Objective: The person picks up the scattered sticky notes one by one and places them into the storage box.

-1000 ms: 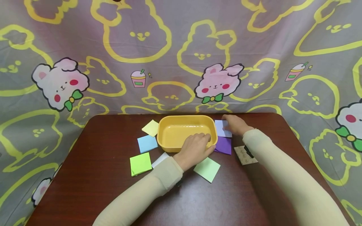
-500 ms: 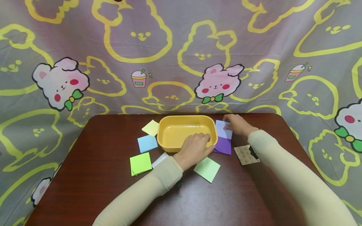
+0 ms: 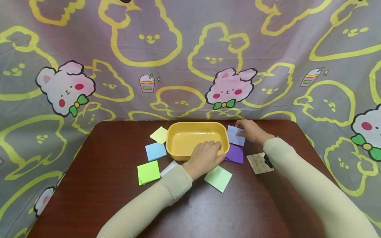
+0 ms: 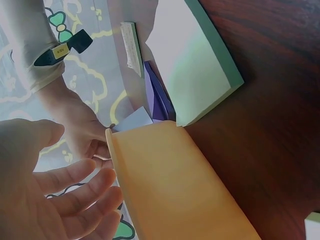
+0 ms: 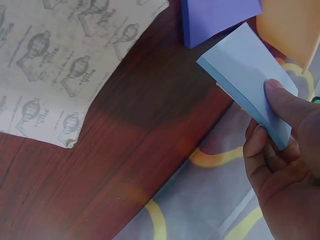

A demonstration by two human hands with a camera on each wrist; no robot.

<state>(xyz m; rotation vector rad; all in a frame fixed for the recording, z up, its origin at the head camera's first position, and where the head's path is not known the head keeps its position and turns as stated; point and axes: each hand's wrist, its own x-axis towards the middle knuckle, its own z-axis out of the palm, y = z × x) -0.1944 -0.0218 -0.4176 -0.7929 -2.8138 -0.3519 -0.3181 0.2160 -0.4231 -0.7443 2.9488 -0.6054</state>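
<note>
My right hand [image 3: 251,131] pinches a pale blue pad of sticky notes [image 5: 250,70] at one edge, thumb on its face and fingers beneath. The pad is tilted in the right wrist view, beside the right end of a yellow plastic box [image 3: 196,125]. A purple pad [image 3: 235,154] lies just in front of it. My left hand [image 3: 205,158] hangs over the box's front rim, fingers loosely bent and apart, holding nothing; the left wrist view shows its fingertips [image 4: 107,177] close beside the box edge. A light green pad [image 3: 218,179] lies in front of the box.
Left of the box lie a pale yellow pad [image 3: 159,135], a blue pad [image 3: 156,151] and a bright green pad [image 3: 148,172]. A whitish pad [image 3: 168,168] is partly hidden by the left arm. A brown printed square [image 3: 259,163] lies beneath the right forearm. A patterned curtain [image 3: 178,66] hangs behind.
The right hand has shifted slightly right, with the pale blue pad now tilted in its pinch and a gap showing before the purple pad. The left hand has stayed put.
</note>
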